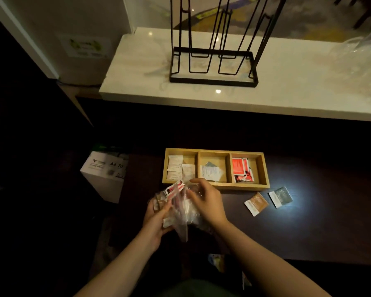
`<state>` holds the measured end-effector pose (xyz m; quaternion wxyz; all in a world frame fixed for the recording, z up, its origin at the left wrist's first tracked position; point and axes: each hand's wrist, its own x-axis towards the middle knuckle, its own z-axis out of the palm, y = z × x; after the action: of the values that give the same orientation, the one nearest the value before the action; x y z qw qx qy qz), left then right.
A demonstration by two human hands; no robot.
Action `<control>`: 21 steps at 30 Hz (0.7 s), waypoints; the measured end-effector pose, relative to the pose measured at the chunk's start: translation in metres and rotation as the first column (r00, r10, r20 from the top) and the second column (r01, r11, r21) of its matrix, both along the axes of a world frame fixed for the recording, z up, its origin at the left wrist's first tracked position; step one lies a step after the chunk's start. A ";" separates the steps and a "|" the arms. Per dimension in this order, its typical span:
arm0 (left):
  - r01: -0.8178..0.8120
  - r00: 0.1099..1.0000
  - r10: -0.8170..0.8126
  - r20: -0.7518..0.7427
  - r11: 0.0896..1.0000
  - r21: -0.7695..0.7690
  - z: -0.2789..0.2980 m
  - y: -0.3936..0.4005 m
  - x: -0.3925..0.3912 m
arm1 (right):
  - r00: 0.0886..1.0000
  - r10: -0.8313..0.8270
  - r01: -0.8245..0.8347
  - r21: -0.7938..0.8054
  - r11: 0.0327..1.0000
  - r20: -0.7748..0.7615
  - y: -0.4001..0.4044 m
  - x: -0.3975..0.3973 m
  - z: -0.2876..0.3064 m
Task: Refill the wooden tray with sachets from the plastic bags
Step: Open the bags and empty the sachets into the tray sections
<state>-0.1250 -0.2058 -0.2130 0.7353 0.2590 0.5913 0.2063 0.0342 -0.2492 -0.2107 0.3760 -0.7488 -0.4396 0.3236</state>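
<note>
down in the head view, both hands hold a clear plastic bag (183, 207) of sachets above the dark bench (308, 228), just in front of the wooden tray (215, 186). the left hand (156, 219) is closed around the bag's left side from below, and the right hand (206, 200) pinches its top with curled fingers. the tray sits toward the bench's far edge, holding white sachets (178, 167) in its left compartment, pale ones (210, 173) in the middle and red ones (241, 169) on the right. a brown sachet (256, 203) and a grey sachet (281, 197) lie loose on the bench, near the tray's right front corner.
</note>
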 end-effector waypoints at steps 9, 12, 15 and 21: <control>0.168 0.968 -0.101 -0.229 0.941 0.294 -0.018 0.010 -0.012 | 0.974 -0.226 0.226 0.025 0.974 0.005 -0.020 0.031 -0.005; 0.339 0.887 -0.165 -0.432 0.867 0.365 -0.026 0.013 -0.010 | 0.949 -0.314 0.314 0.002 0.950 0.027 -0.030 0.044 -0.010; 0.575 0.667 -0.223 -0.711 0.761 0.300 -0.029 0.014 -0.003 | 0.931 -0.309 0.323 -0.047 0.945 0.193 -0.037 0.050 -0.016; 0.717 0.445 -0.213 -0.870 0.667 0.203 -0.030 0.021 -0.001 | 0.848 -0.118 0.179 -0.069 0.981 0.517 -0.039 0.056 -0.023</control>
<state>-0.1257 -0.1851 -0.2433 0.3143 0.6803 0.6621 0.0068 0.0903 -0.2880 -0.2336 0.2266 -0.8597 -0.4447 0.1086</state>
